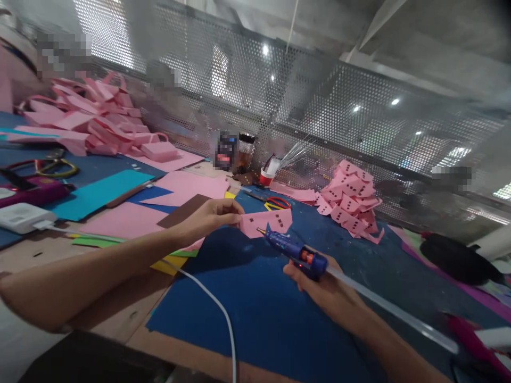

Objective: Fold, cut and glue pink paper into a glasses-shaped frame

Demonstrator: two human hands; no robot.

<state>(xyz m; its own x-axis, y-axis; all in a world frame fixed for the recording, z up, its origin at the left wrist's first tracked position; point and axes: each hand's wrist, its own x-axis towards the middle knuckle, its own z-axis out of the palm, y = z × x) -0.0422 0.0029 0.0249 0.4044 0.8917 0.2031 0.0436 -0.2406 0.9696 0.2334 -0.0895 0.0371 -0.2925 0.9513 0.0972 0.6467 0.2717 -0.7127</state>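
Observation:
My left hand (213, 214) pinches a small pink paper cutout (266, 221) with little square holes, held above the blue mat (255, 308). My right hand (319, 284) is wrapped round a blue hot glue gun (293, 251) whose nozzle touches the lower edge of the cutout. A clear glue stick (391, 314) sticks out of the gun's back along my right forearm. A white cord (215, 303) runs across the mat toward me.
A heap of similar pink cutouts (351, 199) lies at the back right, red-handled scissors (277, 202) beside it. Pink folded paper bags (99, 119) pile at the back left. Coloured sheets (99, 194), jars (244, 151) and a perforated metal screen (319, 111) surround the mat.

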